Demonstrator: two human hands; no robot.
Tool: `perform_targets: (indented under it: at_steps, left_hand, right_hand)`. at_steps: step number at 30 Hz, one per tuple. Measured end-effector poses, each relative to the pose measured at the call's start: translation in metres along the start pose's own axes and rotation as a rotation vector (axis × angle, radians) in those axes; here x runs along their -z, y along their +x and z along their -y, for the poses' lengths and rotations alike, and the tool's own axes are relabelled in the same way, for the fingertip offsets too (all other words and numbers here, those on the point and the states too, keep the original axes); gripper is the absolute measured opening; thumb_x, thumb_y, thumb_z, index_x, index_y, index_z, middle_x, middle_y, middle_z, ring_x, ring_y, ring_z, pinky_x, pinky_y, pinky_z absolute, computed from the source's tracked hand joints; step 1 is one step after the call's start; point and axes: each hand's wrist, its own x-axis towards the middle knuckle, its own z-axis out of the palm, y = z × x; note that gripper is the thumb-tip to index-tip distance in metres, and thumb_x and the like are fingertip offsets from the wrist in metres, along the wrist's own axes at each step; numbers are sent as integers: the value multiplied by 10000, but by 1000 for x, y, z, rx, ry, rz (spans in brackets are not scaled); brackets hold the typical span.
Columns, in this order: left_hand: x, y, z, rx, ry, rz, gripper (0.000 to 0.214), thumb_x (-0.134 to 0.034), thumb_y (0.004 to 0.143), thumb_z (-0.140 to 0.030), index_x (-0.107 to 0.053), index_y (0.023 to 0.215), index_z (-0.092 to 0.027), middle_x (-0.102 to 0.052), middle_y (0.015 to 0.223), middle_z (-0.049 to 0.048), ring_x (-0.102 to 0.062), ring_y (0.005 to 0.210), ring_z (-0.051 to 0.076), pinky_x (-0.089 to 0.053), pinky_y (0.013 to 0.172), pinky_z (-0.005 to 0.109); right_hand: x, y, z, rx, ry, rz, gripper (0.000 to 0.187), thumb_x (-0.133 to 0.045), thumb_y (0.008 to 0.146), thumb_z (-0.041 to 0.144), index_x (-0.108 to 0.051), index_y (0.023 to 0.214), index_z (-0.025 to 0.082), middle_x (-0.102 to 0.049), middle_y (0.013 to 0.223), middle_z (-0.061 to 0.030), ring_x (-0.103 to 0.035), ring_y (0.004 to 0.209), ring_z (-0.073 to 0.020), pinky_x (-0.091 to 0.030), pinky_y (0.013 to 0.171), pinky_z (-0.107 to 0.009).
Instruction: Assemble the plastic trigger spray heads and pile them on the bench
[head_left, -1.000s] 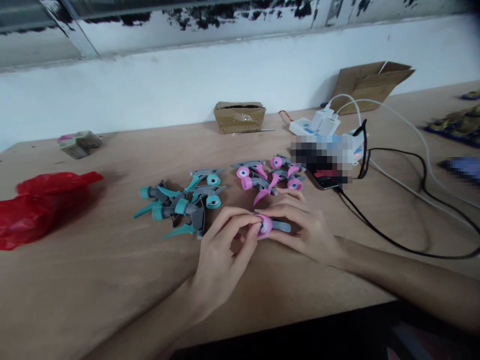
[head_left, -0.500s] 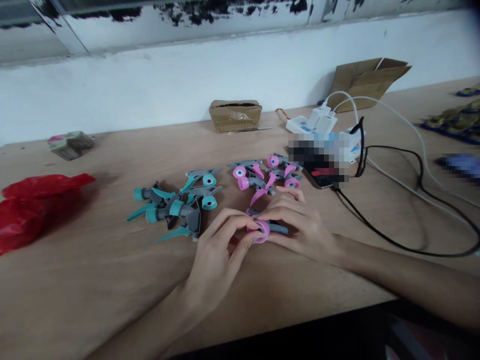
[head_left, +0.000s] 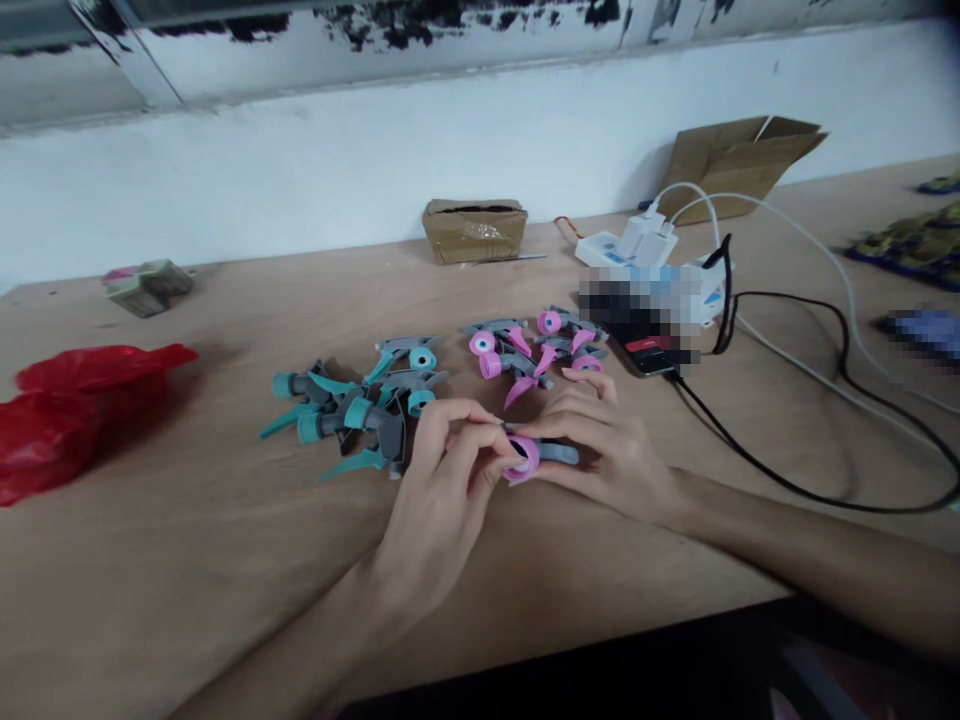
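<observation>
A trigger spray head with a pink collar (head_left: pixel 529 457) and a grey body lies between my hands, low over the table. My right hand (head_left: pixel 611 445) is wrapped round its grey part from the right. The left hand (head_left: pixel 442 490) is closed in a pinch, its fingertips pressed to the mouth of the collar; whether a small part is between them is hidden. Beyond my hands lie several pink-and-grey spray heads (head_left: pixel 517 362), some with a white ring inside the collar. To the left is a pile of teal-and-grey spray heads (head_left: pixel 367 412).
A red plastic bag (head_left: pixel 82 415) lies at the left, with a small bundle (head_left: pixel 150 288) behind it. By the wall stand a small cardboard box (head_left: pixel 475 235) and an open carton (head_left: pixel 739 165). A phone (head_left: pixel 651 350), chargers (head_left: pixel 646 238) and a black cable (head_left: pixel 814 505) occupy the right.
My left fingers have curled and shifted slightly at the collar's mouth, and a dark opening shows there. The right hand keeps its hold. The whole view has shifted slightly.
</observation>
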Motion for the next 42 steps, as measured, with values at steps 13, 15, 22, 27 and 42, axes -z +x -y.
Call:
perform_targets:
  at_steps: [13,15,22,27,42]
  left_hand:
    - [1,-5,5,-139,32,-269,143,-528,834,-66,-520,884,-200,-518,913,14,-525,844,136,-474,766,288]
    - [2,-4,7,-176,19,-276,183,-544,816,-32,-539,903,-193,-542,883,5,-537,831,128,-466,754,278]
    - [2,-2,6,-296,57,-203,204,-594,781,-10,-593,885,-185,-587,885,9,-538,833,138,-448,748,293]
    - [6,-1,3,-248,20,-168,190,-613,783,-46,-636,869,-214,-580,885,7,-533,835,139,-449,748,298]
    - [9,4,-5,-103,-4,-94,143,-601,752,-97,-675,767,-219,-534,823,8,-537,716,112,-477,635,259]
  right_hand:
    - [-1,2,1,-142,76,-102,201,-668,765,318,-607,931,223,-710,851,3,-639,784,-153,-361,928,-411]
    - [-2,1,4,-113,107,-66,204,-671,763,312,-606,933,219,-708,838,9,-638,776,-147,-361,927,-408]
    - [-5,-1,6,-111,137,-73,268,-720,708,310,-601,927,210,-699,819,6,-632,809,-160,-388,901,-400]
    - [-5,-1,3,-113,140,-88,267,-703,724,331,-601,942,215,-705,845,-4,-632,827,-168,-410,883,-397]
    - [-5,-1,1,-98,131,-100,234,-682,750,298,-600,954,217,-694,798,8,-634,774,-151,-400,888,-410]
